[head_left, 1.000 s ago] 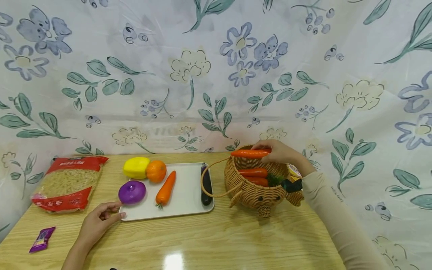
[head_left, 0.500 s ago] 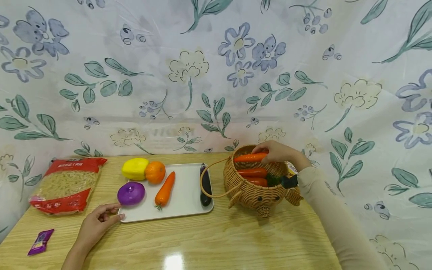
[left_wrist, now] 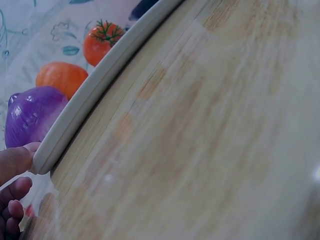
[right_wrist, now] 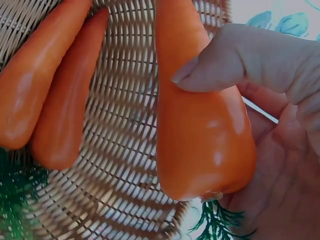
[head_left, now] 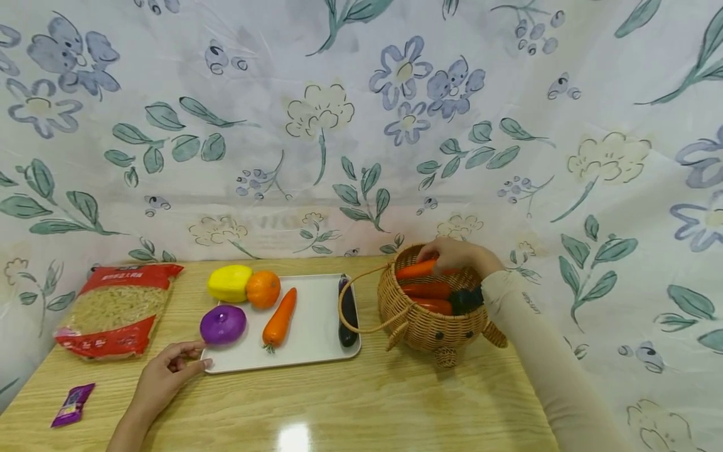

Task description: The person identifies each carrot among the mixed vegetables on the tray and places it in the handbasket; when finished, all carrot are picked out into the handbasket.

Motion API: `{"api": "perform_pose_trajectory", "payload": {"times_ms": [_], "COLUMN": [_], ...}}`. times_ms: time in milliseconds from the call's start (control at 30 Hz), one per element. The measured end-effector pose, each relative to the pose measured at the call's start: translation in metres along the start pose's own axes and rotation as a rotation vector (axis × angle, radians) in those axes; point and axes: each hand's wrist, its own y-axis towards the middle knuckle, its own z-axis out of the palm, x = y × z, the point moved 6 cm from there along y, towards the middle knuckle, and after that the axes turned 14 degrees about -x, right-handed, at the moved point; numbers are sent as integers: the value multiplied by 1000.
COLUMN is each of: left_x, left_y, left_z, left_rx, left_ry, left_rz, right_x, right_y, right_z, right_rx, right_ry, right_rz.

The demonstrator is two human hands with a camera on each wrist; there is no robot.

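With twelve o'clock at the far side, I have the right hand (head_left: pixel 454 254) over the mouth of a round tan wicker basket (head_left: pixel 415 329) with black eyes and a snout at its six o'clock. Its thumb and fingers are clamped on a glossy orange tapered carrot (right_wrist: pixel 205 130), tip towards nine o'clock, green sprigs at the thick end. I can't tell whether that carrot touches the wicker. Two more orange carrots (head_left: pixel 426 290) lie inside, towards six o'clock from it.

At the basket's nine o'clock sits a white rectangular tray (head_left: pixel 316 314). My left hand (head_left: pixel 164 376) has thumb and forefinger touching its corner at eight o'clock, the other fingers curled; I can't tell whether they pinch the rim. Nearest it is a shiny purple onion (head_left: pixel 223 325); at ten o'clock on the tray, a yellow oblong fruit (head_left: pixel 230 282) stands beside a round orange fruit (head_left: pixel 263 289). A single orange carrot with a green tuft (head_left: pixel 279 320) lies mid-left, and a long dark-purple eggplant (head_left: pixel 349 317) at three o'clock.
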Motion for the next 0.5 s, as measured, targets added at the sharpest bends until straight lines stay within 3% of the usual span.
{"api": "perform_pose_trajectory", "payload": {"times_ms": [267, 500], "left_x": [2, 2], "left_y": [-1, 1], "left_z": [2, 1], "left_rx": [-2, -9], "left_ry": [8, 8], "left_rz": [-17, -27], "right_x": [-9, -21], "right_y": [8, 16], "right_z": [19, 30], "right_rx": [71, 25], "right_ry": [84, 21], "right_rz": [15, 27]}}
